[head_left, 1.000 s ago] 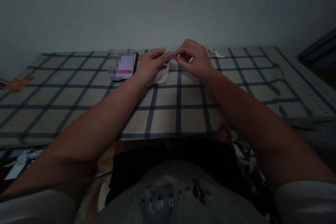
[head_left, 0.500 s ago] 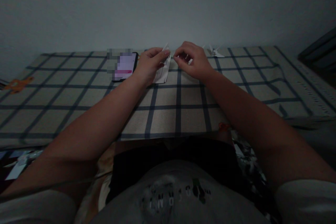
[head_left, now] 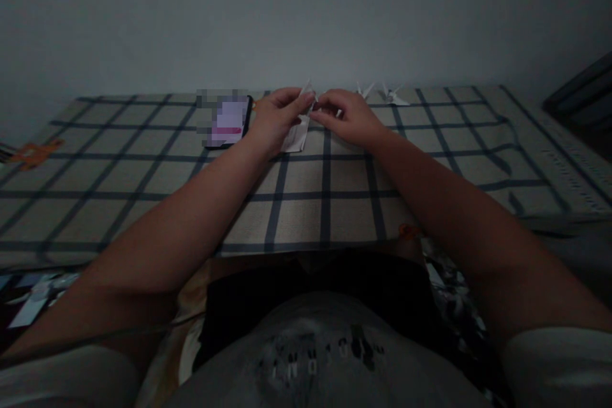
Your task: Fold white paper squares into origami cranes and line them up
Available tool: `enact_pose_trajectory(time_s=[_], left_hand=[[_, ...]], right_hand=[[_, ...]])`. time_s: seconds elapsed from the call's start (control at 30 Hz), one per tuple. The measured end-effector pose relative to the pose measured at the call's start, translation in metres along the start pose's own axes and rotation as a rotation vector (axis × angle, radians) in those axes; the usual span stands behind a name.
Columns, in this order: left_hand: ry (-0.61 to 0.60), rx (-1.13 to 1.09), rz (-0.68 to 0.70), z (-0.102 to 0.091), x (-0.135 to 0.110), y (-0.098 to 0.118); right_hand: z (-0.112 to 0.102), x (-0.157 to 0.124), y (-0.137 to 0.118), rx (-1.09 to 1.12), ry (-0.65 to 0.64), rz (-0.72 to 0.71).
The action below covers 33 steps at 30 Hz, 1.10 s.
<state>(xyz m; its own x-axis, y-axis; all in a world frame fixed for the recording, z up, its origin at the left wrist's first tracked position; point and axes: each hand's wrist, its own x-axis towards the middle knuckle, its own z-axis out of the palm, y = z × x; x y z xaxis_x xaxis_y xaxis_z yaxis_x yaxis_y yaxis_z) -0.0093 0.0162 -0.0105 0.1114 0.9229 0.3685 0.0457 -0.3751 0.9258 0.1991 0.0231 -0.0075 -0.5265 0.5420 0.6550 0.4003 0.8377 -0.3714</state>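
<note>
Between the thumb and fingers of my left hand (head_left: 282, 113) is a small folded piece of white paper (head_left: 308, 88), its pointed tip sticking up. My right hand (head_left: 347, 113) meets it from the right, thumb and fingertips pinched at the paper's edge. Exactly how the folds lie is hidden by my fingers. Beneath the left hand lie white paper sheets (head_left: 297, 137), partly covered by it. Past my right hand, near the wall, stand two folded paper cranes, a nearer one (head_left: 364, 90) partly behind the hand and another (head_left: 394, 96) to its right.
A phone (head_left: 227, 121) with a lit screen lies left of my left hand. The checked tablecloth (head_left: 301, 197) covers the table up to the wall (head_left: 306, 19). An orange object (head_left: 36, 154) sits at the far left edge, and a dark chair-like shape (head_left: 583, 95) is at the right.
My right hand has moved left, closing the gap to the folded paper at my left fingertips. More of the nearer crane shows now. The left hand has barely shifted.
</note>
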Motion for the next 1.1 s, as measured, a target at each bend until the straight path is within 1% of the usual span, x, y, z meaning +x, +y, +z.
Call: enact_pose_trajectory(time_s=[0.13, 0.3, 0.47, 0.6, 0.73, 0.87, 0.97, 1.03, 1.1], left_hand=[[-0.052, 0.025, 0.011, 0.0, -0.004, 0.002], [-0.062, -0.042, 0.005, 0.001, -0.007, 0.007], [-0.083, -0.065, 0.023, 0.0, -0.004, 0.001], [-0.107, -0.093, 0.023, 0.001, -0.004, 0.001], [-0.084, -0.114, -0.003, 0.002, -0.005, 0.004], [-0.069, -0.078, -0.013, 0.002, -0.002, 0.0], [-0.008, -0.044, 0.04, 0.0, 0.002, -0.005], [0.038, 0.006, 0.111, -0.003, 0.005, -0.009], [0.049, 0.073, 0.196, -0.005, 0.008, -0.011]], right_hand=[[-0.001, 0.001, 0.004, -0.003, 0.022, 0.031], [-0.002, 0.002, 0.011, -0.009, 0.089, 0.024], [-0.002, 0.002, 0.013, -0.002, 0.172, 0.069], [-0.002, 0.002, 0.009, 0.036, 0.144, 0.071], [-0.004, 0.003, 0.005, 0.036, 0.147, 0.096], [-0.005, 0.003, 0.003, -0.011, 0.145, 0.134], [-0.006, 0.002, 0.003, -0.04, 0.131, 0.138], [-0.006, 0.002, 0.002, -0.058, 0.117, 0.145], [-0.006, 0.002, 0.002, -0.072, 0.107, 0.152]])
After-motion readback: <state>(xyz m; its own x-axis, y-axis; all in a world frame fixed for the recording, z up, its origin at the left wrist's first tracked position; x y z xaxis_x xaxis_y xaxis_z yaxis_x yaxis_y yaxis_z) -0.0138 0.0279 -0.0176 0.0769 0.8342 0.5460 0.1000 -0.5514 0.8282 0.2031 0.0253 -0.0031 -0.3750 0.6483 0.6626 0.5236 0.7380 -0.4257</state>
